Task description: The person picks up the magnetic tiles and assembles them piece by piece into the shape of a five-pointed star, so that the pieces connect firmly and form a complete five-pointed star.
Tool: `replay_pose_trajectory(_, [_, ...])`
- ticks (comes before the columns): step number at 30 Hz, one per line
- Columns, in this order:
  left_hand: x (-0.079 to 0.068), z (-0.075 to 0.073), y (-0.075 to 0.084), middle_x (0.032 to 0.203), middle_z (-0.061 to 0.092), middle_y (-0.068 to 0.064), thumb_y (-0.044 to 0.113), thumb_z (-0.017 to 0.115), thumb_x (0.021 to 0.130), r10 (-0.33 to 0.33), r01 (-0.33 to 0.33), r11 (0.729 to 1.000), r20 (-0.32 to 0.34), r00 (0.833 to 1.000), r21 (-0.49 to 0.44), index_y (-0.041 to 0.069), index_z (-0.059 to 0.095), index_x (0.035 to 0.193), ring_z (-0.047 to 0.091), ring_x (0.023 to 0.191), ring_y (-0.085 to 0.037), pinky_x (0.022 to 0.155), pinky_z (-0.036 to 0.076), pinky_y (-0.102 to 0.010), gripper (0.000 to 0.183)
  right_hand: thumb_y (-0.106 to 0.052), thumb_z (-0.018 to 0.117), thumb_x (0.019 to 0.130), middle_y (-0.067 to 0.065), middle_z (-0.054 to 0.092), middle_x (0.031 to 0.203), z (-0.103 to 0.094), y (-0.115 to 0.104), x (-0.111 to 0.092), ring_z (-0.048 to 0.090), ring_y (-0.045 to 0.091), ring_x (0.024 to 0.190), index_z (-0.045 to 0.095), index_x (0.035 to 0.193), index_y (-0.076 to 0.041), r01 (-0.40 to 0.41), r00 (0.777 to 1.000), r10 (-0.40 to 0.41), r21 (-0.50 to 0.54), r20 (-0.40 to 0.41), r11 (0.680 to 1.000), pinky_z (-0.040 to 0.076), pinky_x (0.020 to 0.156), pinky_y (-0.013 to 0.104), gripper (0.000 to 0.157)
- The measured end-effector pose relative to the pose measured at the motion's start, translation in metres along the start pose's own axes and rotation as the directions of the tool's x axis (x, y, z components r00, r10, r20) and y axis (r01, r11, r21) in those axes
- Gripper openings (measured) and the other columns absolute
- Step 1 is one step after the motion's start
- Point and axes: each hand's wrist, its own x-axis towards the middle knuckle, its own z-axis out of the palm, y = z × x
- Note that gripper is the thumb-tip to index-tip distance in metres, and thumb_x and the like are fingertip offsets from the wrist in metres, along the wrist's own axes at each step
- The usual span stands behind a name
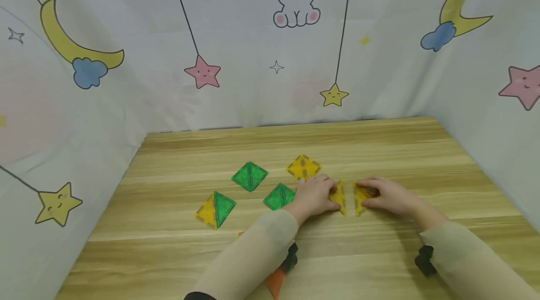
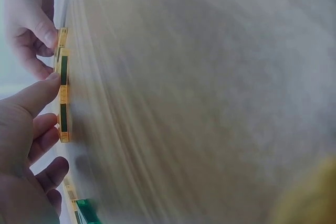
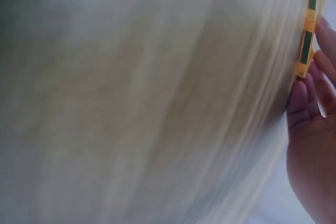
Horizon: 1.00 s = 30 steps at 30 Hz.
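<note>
My left hand (image 1: 313,197) pinches a yellow triangular magnetic tile (image 1: 341,198) at the right of the table, thumb and fingers on its edges. Facing it, my right hand (image 1: 390,195) pinches a second yellow triangular magnetic tile (image 1: 360,198). A narrow gap separates their long edges in the head view. In the left wrist view, the left tile's rim (image 2: 64,95) shows dark magnet strips and the thumb lies along it. The right wrist view shows a yellow tile rim (image 3: 310,19) beside the right fingers.
Left of the hands lie two green diamonds (image 1: 250,176) (image 1: 279,196), each of paired triangles, and a yellow-green pair (image 1: 215,210). Behind them is a yellow diamond (image 1: 303,167). An orange piece (image 1: 276,282) lies partly under the left forearm. Printed cloth (image 1: 253,103) surrounds the wooden table (image 1: 177,262).
</note>
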Motion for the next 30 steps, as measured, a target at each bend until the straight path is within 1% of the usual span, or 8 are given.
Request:
replay_pose_trajectory(7, [-0.001, -0.001, 0.002, 0.116, 0.052, 0.013, 0.056, 0.067, 0.078, -0.007, 0.007, 1.0, 0.017, 1.0, -0.012, 0.029, 0.06, 0.106, 0.048, 0.102, -0.011, 0.08, 0.032, -0.032, 0.04, -0.032, 0.069, 0.085, 0.015, 0.05, 0.126, 0.002, -0.004, 0.009, 0.05, 0.028, 0.108, 0.054, 0.131, -0.004, 0.015, 0.998, -0.015, 0.005, 0.058, 1.0, 0.042, 0.087, 0.044, 0.056])
replay_pose_trajectory(12, [-0.001, 0.0, 0.005, 0.118, 0.053, 0.012, 0.057, 0.066, 0.079, 0.008, -0.008, 1.0, 0.005, 1.0, 0.004, 0.028, 0.06, 0.107, 0.048, 0.109, -0.011, 0.083, 0.034, -0.033, 0.041, -0.031, 0.067, 0.087, 0.017, 0.048, 0.128, 0.004, -0.006, 0.015, 0.048, 0.032, 0.113, 0.052, 0.133, -0.003, 0.03, 0.996, -0.032, 0.03, 0.088, 0.999, 0.04, 0.09, 0.048, 0.056])
replay_pose_trajectory(15, [-0.001, 0.0, 0.006, 0.118, 0.052, 0.011, 0.058, 0.065, 0.079, 0.015, -0.015, 1.0, -0.007, 1.0, 0.012, 0.028, 0.06, 0.108, 0.047, 0.11, -0.011, 0.083, 0.034, -0.032, 0.042, -0.031, 0.067, 0.087, 0.017, 0.048, 0.129, 0.004, -0.006, 0.017, 0.048, 0.032, 0.114, 0.052, 0.133, -0.002, 0.036, 0.995, -0.039, 0.032, 0.088, 0.999, 0.04, 0.092, 0.049, 0.056])
replay_pose_trajectory(21, [-0.002, -0.001, 0.004, 0.117, 0.053, 0.011, 0.056, 0.066, 0.08, 0.026, -0.026, 1.0, -0.01, 1.0, -0.009, 0.027, 0.061, 0.108, 0.047, 0.111, -0.011, 0.084, 0.034, -0.033, 0.041, -0.032, 0.067, 0.087, 0.016, 0.047, 0.129, 0.005, -0.006, 0.017, 0.048, 0.031, 0.114, 0.051, 0.134, -0.003, 0.042, 0.996, -0.045, 0.04, 0.081, 0.998, 0.04, 0.091, 0.047, 0.057])
replay_pose_trajectory(25, [-0.003, -0.002, 0.0, 0.115, 0.054, 0.011, 0.053, 0.067, 0.081, 0.041, -0.042, 0.998, -0.006, 0.999, -0.047, 0.026, 0.063, 0.109, 0.047, 0.111, -0.011, 0.087, 0.036, -0.035, 0.039, -0.033, 0.066, 0.088, 0.015, 0.047, 0.129, 0.006, -0.005, 0.017, 0.049, 0.03, 0.113, 0.05, 0.134, -0.004, 0.05, 0.996, -0.053, 0.05, 0.073, 0.997, 0.041, 0.091, 0.046, 0.057])
replay_pose_trajectory(30, [-0.005, -0.003, -0.004, 0.112, 0.055, 0.011, 0.049, 0.067, 0.083, 0.063, -0.063, 0.993, 0.001, 0.998, -0.099, 0.025, 0.064, 0.111, 0.048, 0.109, -0.012, 0.086, 0.036, -0.035, 0.037, -0.03, 0.066, 0.088, 0.016, 0.049, 0.127, 0.007, -0.005, 0.016, 0.05, 0.031, 0.112, 0.051, 0.133, -0.003, 0.092, 0.994, -0.094, 0.047, 0.052, 0.995, 0.042, 0.089, 0.046, 0.055])
